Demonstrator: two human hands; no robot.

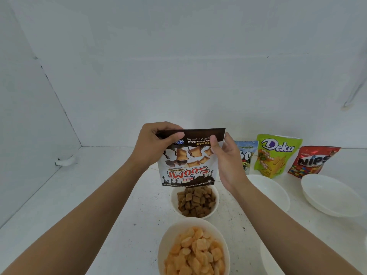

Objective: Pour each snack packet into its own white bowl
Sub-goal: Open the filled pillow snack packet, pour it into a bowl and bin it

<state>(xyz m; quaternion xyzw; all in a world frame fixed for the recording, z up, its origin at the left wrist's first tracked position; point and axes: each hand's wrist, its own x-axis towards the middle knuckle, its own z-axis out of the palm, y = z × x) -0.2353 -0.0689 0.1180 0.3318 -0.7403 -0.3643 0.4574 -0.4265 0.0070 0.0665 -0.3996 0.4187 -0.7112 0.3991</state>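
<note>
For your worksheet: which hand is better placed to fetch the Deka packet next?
Likely the right hand: the Deka packet stands to its right; the left hand holds the Soomi packet farther off.
</note>
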